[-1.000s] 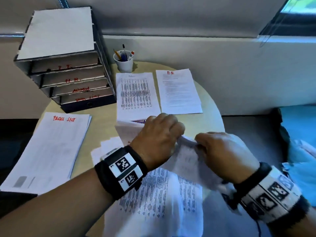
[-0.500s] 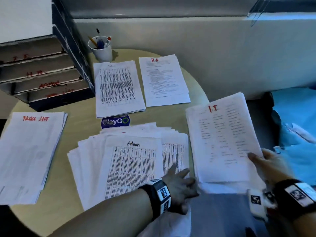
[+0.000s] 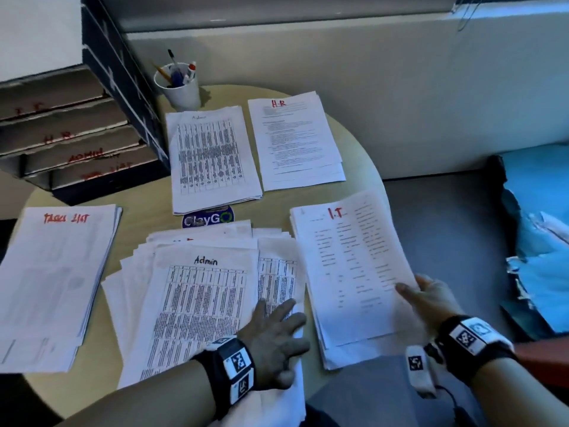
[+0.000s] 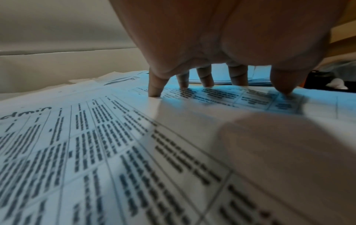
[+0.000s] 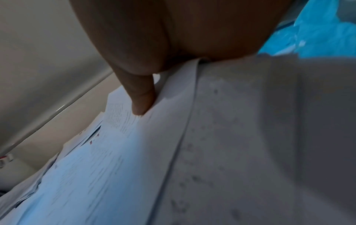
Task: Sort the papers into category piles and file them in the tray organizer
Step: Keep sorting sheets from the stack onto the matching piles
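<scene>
A loose fanned stack of papers [image 3: 197, 291], its top sheet headed "Admin", lies at the table's front. My left hand [image 3: 274, 328] rests flat on its right part, fingers [image 4: 204, 77] spread and pressing the sheet [image 4: 115, 144]. My right hand [image 3: 428, 300] pinches the right edge of the "I.T" pile [image 3: 348, 269], thumb [image 5: 140, 99] on top of the sheets [image 5: 115, 159]. That pile sits at the table's right edge. Sorted piles lie beyond: "Admin" [image 3: 212, 158], "H.R" [image 3: 295, 140] and "Task List" [image 3: 52, 278]. The dark tray organizer [image 3: 80, 140] with red-labelled trays stands at the back left.
A white cup of pens [image 3: 180, 84] stands behind the far Admin pile. A round "ClayGO" sticker [image 3: 209, 218] shows on the tan round table [image 3: 363, 177]. Blue cloth [image 3: 538, 229] lies to the right, off the table. A pale wall runs behind.
One second ago both hands gripped crumpled sheets together. Since then the right hand carried the I.T pile to the right and lowered it towards the table's edge; the left hand spread flat on the fanned stack.
</scene>
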The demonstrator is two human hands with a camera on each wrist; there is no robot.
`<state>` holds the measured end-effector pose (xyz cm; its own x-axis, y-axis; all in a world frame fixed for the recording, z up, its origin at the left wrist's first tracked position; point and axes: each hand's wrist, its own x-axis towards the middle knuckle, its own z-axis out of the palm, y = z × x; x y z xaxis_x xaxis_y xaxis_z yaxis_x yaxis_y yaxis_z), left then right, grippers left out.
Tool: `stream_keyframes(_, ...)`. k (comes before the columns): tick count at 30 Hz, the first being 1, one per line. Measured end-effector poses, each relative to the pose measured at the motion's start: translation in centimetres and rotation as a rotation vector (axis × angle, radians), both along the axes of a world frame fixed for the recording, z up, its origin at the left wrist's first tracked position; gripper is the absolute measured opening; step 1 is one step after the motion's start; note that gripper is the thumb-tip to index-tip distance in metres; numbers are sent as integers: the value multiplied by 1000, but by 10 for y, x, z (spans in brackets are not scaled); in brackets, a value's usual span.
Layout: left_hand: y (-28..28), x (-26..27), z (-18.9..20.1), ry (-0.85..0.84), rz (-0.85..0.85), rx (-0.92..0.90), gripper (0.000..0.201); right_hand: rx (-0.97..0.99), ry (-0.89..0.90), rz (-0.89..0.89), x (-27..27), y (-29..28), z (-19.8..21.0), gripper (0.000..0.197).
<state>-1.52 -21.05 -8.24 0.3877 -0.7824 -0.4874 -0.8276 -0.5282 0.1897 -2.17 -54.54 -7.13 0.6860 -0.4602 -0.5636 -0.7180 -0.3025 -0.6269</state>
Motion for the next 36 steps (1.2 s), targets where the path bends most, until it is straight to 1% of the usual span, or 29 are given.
stream_keyframes(2,7,-1,2,43,37,-6,51,25,-6,-24,5,13,-8,11)
stream_keyframes(4,9,-2,6,51,59,-22,53,35,-32,-71,11,19,-12,14)
stream_keyframes(6,8,-2,13,62,81,-32,54,31,-48,-119,18,18,-15,12)
stream_keyframes(8,10,-1,16,15,98,-114,50,-20,-38,-87,23,13,-18,10)
stream_keyframes(10,19,3,24,-50,185,-255,50,-137,15,0,29,9,-18,18)
stream_keyframes(11,27,9,31,-56,275,-305,52,-193,40,37,31,6,-17,24)
stream_keyframes(12,42,15,38,-57,409,-330,54,-227,74,62,32,5,-19,34)
stream_keyframes(13,58,25,43,-57,567,-329,56,-268,76,72,32,1,-20,48)
stream_keyframes(14,77,36,49,-76,734,-303,60,-351,80,74,31,0,-20,65)
stream_keyframes(15,101,47,51,-105,895,-250,63,-453,69,66,31,4,-19,76)
stream_keyframes(16,122,58,51,-128,1034,-193,65,-550,34,52,31,15,-7,78)
stream_keyframes(17,145,67,49,-134,1146,-127,64,-611,-13,43,31,32,8,72)
stream_keyframes(18,161,75,47,-120,1214,-58,62,-622,-81,51,31,53,23,63)
stream_keyframes(19,175,80,44,-92,1245,5,61,-591,-153,103,32,78,39,55)
stream_keyframes(21,189,84,36,11,1257,94,69,-490,-263,277,31,132,58,42)
stream_keyframes(22,192,84,32,49,1270,94,73,-440,-276,392,30,156,56,37)
stream_keyframes(23,194,82,26,75,1296,65,75,-376,-250,492,28,179,53,36)
stream_keyframes(24,195,78,23,93,1333,14,76,-309,-204,576,26,199,47,38)
stream_keyframes(25,197,75,18,103,1374,-52,77,-254,-145,646,25,219,40,45)
stream_keyframes(27,198,67,13,118,1417,-158,73,-179,-36,719,23,250,28,64)
stream_keyframes(29,195,58,10,145,1420,-223,54,-169,10,672,22,266,18,77)
stream_keyframes(30,193,52,9,178,1427,-270,42,-170,12,617,23,271,14,80)
stream_keyframes(32,189,41,10,279,1446,-437,24,-155,7,461,24,275,9,84)
stream_keyframes(34,188,32,11,373,1469,-616,21,-105,-28,278,25,272,5,83)
stream_keyframes(36,189,29,14,456,1568,-776,13,-45,-77,143,25,268,4,78)
